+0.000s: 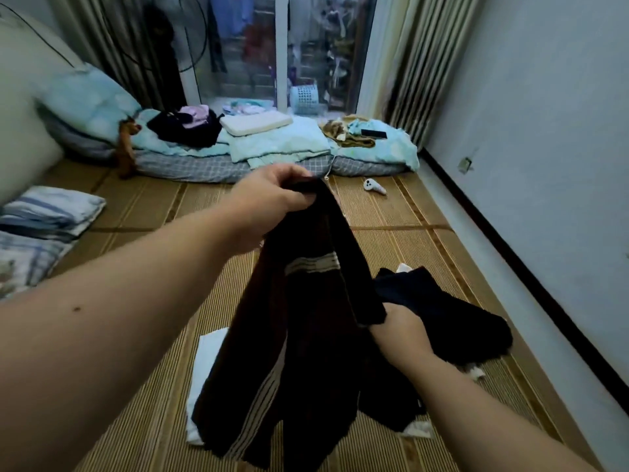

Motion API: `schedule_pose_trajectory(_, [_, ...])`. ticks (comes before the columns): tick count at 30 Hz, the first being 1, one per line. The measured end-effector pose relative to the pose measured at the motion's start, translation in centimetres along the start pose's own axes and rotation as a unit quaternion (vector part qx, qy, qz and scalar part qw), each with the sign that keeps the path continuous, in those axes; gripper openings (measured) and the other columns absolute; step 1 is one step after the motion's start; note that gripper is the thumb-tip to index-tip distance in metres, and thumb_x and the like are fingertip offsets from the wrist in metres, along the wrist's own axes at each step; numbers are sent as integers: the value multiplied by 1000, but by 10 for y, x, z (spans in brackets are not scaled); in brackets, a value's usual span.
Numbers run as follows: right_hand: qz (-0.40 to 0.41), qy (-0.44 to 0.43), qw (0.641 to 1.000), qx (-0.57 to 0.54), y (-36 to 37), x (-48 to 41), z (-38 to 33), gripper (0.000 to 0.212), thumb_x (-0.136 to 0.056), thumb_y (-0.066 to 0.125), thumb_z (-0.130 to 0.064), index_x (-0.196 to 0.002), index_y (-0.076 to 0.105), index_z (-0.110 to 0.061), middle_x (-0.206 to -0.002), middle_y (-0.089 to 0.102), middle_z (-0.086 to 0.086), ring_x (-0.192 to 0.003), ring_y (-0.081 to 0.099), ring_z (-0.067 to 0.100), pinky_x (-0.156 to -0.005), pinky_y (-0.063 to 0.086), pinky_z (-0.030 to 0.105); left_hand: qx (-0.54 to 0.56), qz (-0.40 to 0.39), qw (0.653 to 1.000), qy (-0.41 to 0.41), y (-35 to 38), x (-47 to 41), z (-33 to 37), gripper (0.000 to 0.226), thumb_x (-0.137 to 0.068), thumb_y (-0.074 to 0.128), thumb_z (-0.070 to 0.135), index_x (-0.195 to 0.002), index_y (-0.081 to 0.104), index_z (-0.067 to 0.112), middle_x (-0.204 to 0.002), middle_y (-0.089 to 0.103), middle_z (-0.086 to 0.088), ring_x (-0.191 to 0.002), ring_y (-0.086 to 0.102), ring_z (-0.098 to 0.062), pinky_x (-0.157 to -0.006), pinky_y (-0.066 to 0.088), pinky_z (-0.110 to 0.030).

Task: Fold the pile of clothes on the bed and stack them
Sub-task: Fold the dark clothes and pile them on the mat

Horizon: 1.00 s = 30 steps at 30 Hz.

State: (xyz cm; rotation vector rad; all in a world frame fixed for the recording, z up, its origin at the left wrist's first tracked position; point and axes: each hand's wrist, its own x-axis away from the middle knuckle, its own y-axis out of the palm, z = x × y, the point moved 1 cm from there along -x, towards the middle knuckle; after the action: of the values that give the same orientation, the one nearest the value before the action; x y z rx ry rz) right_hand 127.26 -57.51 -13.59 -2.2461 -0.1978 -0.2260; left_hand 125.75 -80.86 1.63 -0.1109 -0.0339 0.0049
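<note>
With the bare left forearm closest in, reaching out to the left hand (272, 195): pinching the top edge of a dark garment with pale stripes (306, 318) between curled fingers and thumb, holding it up off the woven mat (391, 206). Lower and to the right, gripping a side edge of the same garment in the right hand (398, 330), with fingers closed round the cloth. Hanging bunched and twisted, with the lower end trailing over a white cloth (204, 369) on the mat; just beside it, a heap of dark clothes (442, 308), unfolded. Further off, on the pale blue bedding (279, 144), another small pile of dark and pink clothes (187, 126). Probably the opening-out step: finding edges before any fold. Next, likely calls for drawing the hands apart to pull the piece flat, then laying it smooth on the mat for folding
</note>
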Motion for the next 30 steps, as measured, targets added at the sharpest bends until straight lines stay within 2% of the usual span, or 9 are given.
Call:
schedule_pose_trajectory(3, [-3, -2, 1000, 10, -17, -1, 8, 18, -80, 58, -16, -63, 57, -11, -58, 59, 1, -57, 56, 18, -50, 35, 29, 40, 93, 995, -6, -50, 8, 8, 26, -91, 53, -2, -87, 62, 22, -81, 66, -3, -69, 68, -15, -64, 58, -28])
schedule_pose_trajectory(7, [20, -30, 998, -49, -52, -11, -2, 12, -79, 58, -15, -73, 66, -9, -71, 68, 8, -70, 65, 26, -65, 50, 38, 26, 110, 992, -51, -89, 25, 5, 28, -92, 48, 0, -87, 66, 22, -76, 71, 3, -64, 69, -11, -58, 55, -24])
schedule_pose_trajectory(11, [-9, -26, 977, -214, -91, -14, -30, 11, -81, 56, -15, -80, 64, -8, -70, 62, 9, -54, 60, 16, -51, 46, 32, 45, 171, 976, -130, -97, 38, -5, 20, -88, 45, 4, -88, 64, 11, -73, 66, -8, -54, 66, -19, -48, 52, -25])
schedule_pose_trajectory(13, [-30, -35, 966, -253, -110, -14, -45, 10, -84, 54, -15, -83, 63, -11, -71, 58, 7, -49, 56, 13, -46, 41, 26, 14, 182, 967, -180, -92, 41, -11, 10, -88, 55, 20, -86, 59, 11, -68, 59, -9, -48, 60, -20, -48, 46, -25])
schedule_pose_trajectory(15, [-55, -64, 964, -253, -130, -15, -58, 9, -87, 55, -15, -83, 63, -15, -73, 57, 6, -54, 56, 14, -47, 42, 25, -76, 158, 966, -191, -85, 38, -13, 26, -81, 70, 35, -77, 57, 13, -59, 55, -5, -45, 55, -19, -45, 43, -24])
schedule_pose_trajectory(18, [-75, -93, 977, -175, -158, -19, -67, 19, -92, 59, -30, -91, 69, -14, -79, 69, 0, -64, 65, 6, -55, 50, 20, -242, 145, 950, -137, -72, 30, -10, 23, -75, 76, 15, -77, 54, 13, -71, 56, -6, -56, 52, -18, -48, 36, -25])
schedule_pose_trajectory(22, [45, -84, 994, 52, -188, -30, -68, 26, -89, 60, -38, -87, 71, -14, -81, 67, 3, -77, 61, 18, -67, 46, 33, -247, 25, 958, -144, -52, 19, -7, 34, -81, 65, -6, -98, 59, 24, -96, 59, -12, -75, 59, -22, -57, 46, -28])
schedule_pose_trajectory(25, [137, -68, 977, 151, -206, -29, -63, 28, -89, 54, -36, -75, 64, -14, -77, 61, 5, -79, 56, 25, -58, 37, 31, -229, -66, 961, -140, -36, 14, -3, 42, -83, 65, -6, -107, 63, 29, -103, 62, -8, -85, 64, -20, -60, 50, -21])
schedule_pose_trajectory(30, [161, -5, 985, 61, -224, -25, -33, 26, -87, 48, -22, -63, 50, -13, -65, 48, 4, -73, 47, 27, -55, 36, 32, -359, -79, 923, -114, -23, 4, -3, 40, -84, 57, -2, -96, 64, 36, -94, 68, 2, -85, 65, -19, -68, 53, -29])
